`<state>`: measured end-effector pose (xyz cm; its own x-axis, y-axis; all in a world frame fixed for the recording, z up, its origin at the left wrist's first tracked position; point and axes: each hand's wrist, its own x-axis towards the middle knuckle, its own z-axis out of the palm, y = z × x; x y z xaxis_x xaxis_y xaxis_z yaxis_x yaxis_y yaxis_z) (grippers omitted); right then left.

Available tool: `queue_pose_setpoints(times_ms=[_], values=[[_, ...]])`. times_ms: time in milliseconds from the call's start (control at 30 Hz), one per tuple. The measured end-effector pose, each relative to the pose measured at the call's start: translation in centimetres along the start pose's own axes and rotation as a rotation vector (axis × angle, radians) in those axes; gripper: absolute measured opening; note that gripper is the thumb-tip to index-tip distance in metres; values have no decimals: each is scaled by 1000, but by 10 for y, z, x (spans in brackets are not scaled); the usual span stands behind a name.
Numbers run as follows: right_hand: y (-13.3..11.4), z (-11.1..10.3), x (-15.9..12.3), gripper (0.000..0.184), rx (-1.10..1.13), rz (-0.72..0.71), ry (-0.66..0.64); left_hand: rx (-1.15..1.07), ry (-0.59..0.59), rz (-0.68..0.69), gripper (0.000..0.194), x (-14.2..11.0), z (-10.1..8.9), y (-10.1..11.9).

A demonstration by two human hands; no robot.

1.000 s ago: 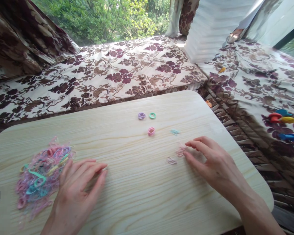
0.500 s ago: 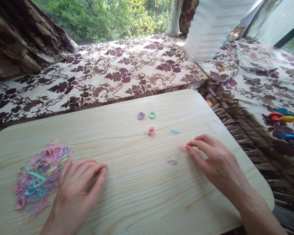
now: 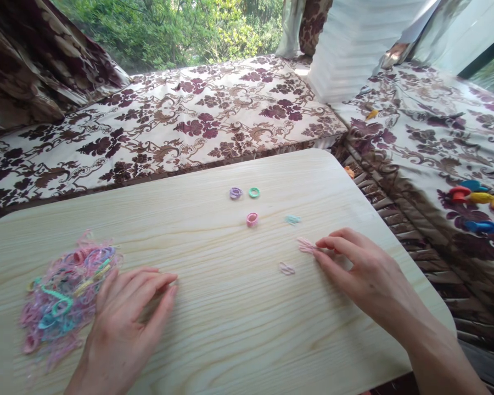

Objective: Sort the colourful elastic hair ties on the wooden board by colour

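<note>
My right hand (image 3: 364,274) pinches the near end of a small bunch of pink hair ties (image 3: 305,246) between thumb and forefinger, low over the table. Close by lie a loose pale pink hair tie (image 3: 287,268) and a small light blue bunch (image 3: 292,219). Farther back are a thicker pink hair tie (image 3: 252,219), a purple one (image 3: 235,193) and a green one (image 3: 254,192). My left hand (image 3: 125,323) rests on the table with fingers stretched and holds nothing. It partly covers the right side of a tangled pile of mixed hair ties (image 3: 66,296).
The light wooden table (image 3: 214,340) has rounded corners. A flower-patterned bench cover (image 3: 181,120) runs behind it and along the right. Colourful toy pieces (image 3: 477,197) lie on the right bench, and a yellow piece (image 3: 371,114) sits farther back.
The pink bunch at my right fingertips looks more fanned out than before. My left hand has barely moved. The whole view has shifted slightly.
</note>
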<state>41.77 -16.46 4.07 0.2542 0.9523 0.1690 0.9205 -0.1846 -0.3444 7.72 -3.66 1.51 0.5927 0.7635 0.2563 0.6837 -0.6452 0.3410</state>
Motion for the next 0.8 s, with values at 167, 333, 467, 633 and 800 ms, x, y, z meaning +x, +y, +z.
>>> queue_pose_setpoints(times_ms=[167,333,467,633,800], values=[[-2,4,-1,22,-8,2,-25,3,4,7,11,1,2,0],[-3,4,1,20,13,0,13,5,-1,8,11,1,2,0],[-5,-1,2,19,16,-6,25,6,3,2,11,1,1,0],[-1,-5,1,16,39,4,35,1,7,-5,11,1,0,0],[7,-4,2,16,18,9,-43,-9,14,-7,11,1,-1,0]])
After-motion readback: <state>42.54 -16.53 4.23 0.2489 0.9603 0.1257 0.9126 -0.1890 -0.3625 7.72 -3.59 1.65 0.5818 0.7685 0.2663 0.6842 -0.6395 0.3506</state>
